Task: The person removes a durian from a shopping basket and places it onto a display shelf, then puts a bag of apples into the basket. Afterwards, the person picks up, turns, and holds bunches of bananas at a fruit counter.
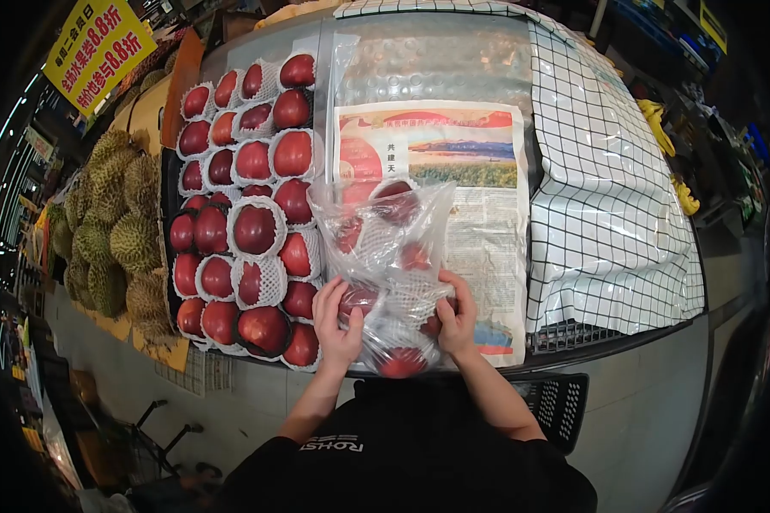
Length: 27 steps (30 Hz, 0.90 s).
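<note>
A person's left hand (337, 332) and right hand (459, 320) are gripping opposite sides of a clear plastic bag (387, 272) of red fruit (402, 362), fingers curling against it; the bag is resting partly over a newspaper (486, 231) on the worktop (428, 64), beside foam-netted fruit (254, 231).

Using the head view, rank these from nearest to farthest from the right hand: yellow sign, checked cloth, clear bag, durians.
1. Clear bag: touching the right hand.
2. Checked cloth: to the hand's right, beyond the newspaper.
3. Durians: well left, past the red fruit.
4. Yellow sign: far upper left.
</note>
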Each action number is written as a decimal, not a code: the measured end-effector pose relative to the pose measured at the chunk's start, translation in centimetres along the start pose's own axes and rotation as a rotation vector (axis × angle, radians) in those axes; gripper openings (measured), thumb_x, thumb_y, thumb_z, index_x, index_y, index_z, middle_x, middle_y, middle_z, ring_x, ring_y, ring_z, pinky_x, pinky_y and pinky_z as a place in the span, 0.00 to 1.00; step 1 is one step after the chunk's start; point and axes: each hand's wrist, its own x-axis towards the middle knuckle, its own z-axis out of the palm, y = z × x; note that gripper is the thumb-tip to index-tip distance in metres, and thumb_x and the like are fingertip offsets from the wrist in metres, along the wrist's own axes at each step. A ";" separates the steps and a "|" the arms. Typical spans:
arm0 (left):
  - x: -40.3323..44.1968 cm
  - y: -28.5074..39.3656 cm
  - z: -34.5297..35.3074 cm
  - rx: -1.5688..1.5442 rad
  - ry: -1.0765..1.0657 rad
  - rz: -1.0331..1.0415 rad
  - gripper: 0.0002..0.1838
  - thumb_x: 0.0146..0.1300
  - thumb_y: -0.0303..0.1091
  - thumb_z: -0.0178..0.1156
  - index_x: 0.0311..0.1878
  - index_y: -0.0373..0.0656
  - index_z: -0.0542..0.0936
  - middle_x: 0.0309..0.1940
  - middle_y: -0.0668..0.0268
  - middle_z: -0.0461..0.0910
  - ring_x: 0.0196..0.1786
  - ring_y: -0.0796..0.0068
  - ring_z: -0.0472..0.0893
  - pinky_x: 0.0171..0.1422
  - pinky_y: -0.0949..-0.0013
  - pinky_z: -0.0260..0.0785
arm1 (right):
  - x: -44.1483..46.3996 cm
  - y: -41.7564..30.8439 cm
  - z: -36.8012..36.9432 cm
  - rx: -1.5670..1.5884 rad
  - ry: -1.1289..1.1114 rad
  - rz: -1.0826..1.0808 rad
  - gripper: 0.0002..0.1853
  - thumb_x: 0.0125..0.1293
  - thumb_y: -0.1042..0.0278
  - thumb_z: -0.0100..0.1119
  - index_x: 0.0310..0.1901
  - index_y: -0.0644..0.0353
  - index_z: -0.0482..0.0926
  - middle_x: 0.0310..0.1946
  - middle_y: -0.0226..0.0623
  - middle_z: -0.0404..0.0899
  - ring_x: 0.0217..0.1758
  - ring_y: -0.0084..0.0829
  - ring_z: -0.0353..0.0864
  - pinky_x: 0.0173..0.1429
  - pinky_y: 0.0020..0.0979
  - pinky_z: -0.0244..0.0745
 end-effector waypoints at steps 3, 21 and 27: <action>-0.1 -0.4 -0.1 -0.082 -0.009 -0.064 0.26 0.60 0.33 0.59 0.61 0.34 0.72 0.61 0.50 0.72 0.62 0.53 0.72 0.67 0.56 0.61 | 0.2 -3.6 0.2 0.107 0.000 0.125 0.29 0.67 0.59 0.57 0.65 0.64 0.63 0.37 0.31 0.73 0.24 0.15 0.68 0.29 0.19 0.64; 15.2 -3.4 2.9 -0.584 -0.382 -0.844 0.22 0.69 0.49 0.56 0.46 0.36 0.81 0.37 0.65 0.82 0.39 0.76 0.79 0.46 0.71 0.70 | 17.9 0.3 1.8 -0.014 -0.266 0.257 0.25 0.68 0.56 0.56 0.61 0.65 0.74 0.45 0.44 0.84 0.46 0.35 0.83 0.57 0.36 0.74; 15.2 -4.4 3.8 -0.678 -0.237 -0.757 0.18 0.74 0.44 0.51 0.42 0.37 0.80 0.35 0.64 0.82 0.35 0.76 0.78 0.42 0.71 0.70 | 17.6 0.7 2.2 -0.192 -0.074 0.110 0.19 0.72 0.60 0.48 0.52 0.64 0.81 0.43 0.42 0.85 0.47 0.32 0.83 0.54 0.34 0.73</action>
